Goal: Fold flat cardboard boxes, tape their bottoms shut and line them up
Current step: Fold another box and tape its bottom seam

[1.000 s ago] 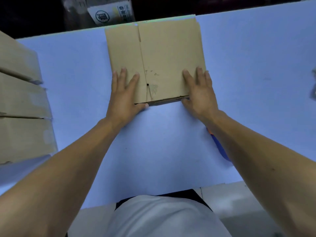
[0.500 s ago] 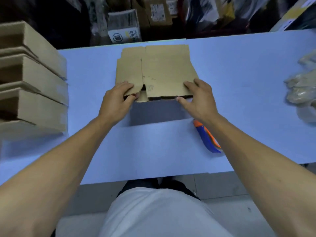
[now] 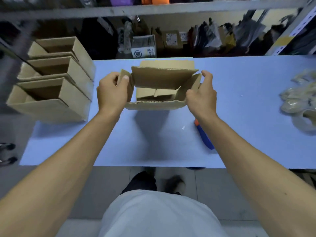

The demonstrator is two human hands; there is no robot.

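Now my left hand pinches the cardboard box's left flap, my right hand curls round its right one. It's opened up over the blue table (three folded boxes line the left edge).

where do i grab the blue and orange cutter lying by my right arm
Take the blue and orange cutter by its blue handle, coming straight down from above: it lies flat on the table, long and narrow. Its near end hides under the right forearm.

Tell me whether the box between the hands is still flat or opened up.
Opened up: the box forms a hollow rectangle, its inside visible, with the left hand and right hand gripping its side flaps.
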